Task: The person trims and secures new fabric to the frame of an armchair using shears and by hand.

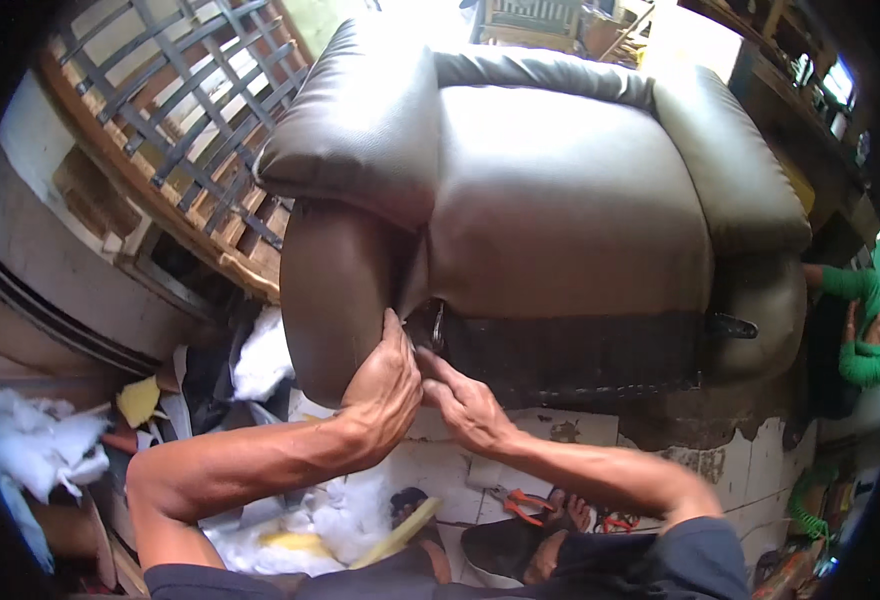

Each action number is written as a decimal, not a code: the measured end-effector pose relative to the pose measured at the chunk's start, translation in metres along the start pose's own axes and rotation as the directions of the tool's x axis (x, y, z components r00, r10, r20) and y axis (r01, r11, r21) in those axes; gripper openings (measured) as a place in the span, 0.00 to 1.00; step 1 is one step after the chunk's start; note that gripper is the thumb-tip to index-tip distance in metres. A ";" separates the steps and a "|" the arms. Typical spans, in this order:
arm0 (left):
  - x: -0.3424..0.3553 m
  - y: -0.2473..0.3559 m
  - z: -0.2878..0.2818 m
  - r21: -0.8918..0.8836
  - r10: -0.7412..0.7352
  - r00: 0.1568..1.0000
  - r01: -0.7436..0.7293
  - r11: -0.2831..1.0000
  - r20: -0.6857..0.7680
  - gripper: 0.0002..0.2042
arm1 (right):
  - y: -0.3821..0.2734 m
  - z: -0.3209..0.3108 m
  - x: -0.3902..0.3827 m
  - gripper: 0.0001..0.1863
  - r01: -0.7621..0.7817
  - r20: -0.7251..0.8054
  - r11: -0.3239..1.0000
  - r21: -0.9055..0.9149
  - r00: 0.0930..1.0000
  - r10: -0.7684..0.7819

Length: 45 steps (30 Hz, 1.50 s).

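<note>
A brown leather armchair stands in front of me, its seat front ending in a dark fabric strip stitched along the lower edge. My left hand is at the inner edge of the left arm's front panel, fingers together and pointing up, closed on the leather edge. Close beside it, my right hand is closed, with its curled fingers in the gap between panel and seat. What it grips is hidden. Just above it a thin shiny metal part shows in the gap.
Pliers with orange handles lie on the tiled floor by my feet. White stuffing is heaped between my arms and at the left. A webbed wooden frame leans at the far left. Another person's green sleeve shows at the right edge.
</note>
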<state>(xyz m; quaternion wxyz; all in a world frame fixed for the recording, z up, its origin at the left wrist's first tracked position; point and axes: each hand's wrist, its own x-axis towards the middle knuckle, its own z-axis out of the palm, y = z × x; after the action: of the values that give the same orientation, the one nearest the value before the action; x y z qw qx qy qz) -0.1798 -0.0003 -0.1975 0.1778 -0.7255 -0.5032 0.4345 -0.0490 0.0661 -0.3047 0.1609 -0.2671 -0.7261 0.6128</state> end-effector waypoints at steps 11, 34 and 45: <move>-0.007 -0.003 -0.007 0.197 0.022 0.998 -0.034 0.980 0.060 0.26 | 0.018 0.058 0.077 0.26 0.193 -0.284 0.921 0.339 0.954 -0.095; -0.003 -0.014 -0.005 0.179 0.174 0.984 -0.166 0.970 -0.030 0.21 | -0.001 0.063 0.144 0.31 0.254 -0.507 0.898 0.359 0.861 -0.041; 0.016 -0.056 -0.030 -0.708 0.172 0.984 -0.095 0.700 0.037 0.13 | -0.013 0.057 0.136 0.29 -0.036 -0.452 0.899 0.437 0.855 0.254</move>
<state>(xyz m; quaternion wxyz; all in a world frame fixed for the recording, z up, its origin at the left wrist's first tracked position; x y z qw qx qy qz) -0.1861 0.0436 -0.1491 -0.1691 -0.7502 -0.5849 0.2580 -0.1930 0.0989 -0.3156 0.3475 -0.4312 -0.4906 0.6728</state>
